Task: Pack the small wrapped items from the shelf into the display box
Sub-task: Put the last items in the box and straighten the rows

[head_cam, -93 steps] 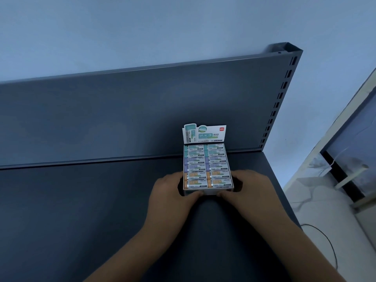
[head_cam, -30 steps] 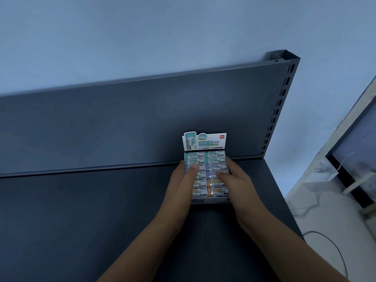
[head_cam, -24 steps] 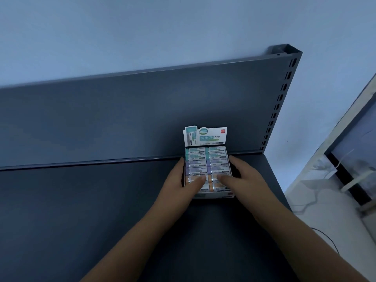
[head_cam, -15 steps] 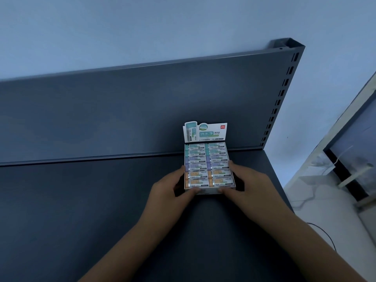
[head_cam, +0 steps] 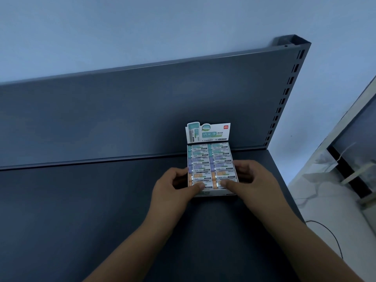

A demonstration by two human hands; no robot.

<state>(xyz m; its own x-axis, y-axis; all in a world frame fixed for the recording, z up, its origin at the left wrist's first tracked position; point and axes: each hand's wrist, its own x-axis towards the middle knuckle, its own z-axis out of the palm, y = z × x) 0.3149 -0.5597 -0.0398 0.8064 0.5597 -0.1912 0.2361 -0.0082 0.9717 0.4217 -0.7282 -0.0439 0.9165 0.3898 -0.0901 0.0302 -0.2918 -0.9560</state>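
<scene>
Where fingers (head_cam: pixel 198 186) clasp display box (head_cam: pixel 209 134), items (head_cam: pixel 199 158) blur

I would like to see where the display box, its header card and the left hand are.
display box (head_cam: pixel 214 193): head view, white front wall.
header card (head_cam: pixel 210 134): head view, middle of printed face.
left hand (head_cam: pixel 173 191): head view, back of the hand.

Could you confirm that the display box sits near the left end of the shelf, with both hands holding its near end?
Not quite: the head view shows the display box near the right end of the shelf, not the left. The left hand and right hand do hold its near end.
</scene>
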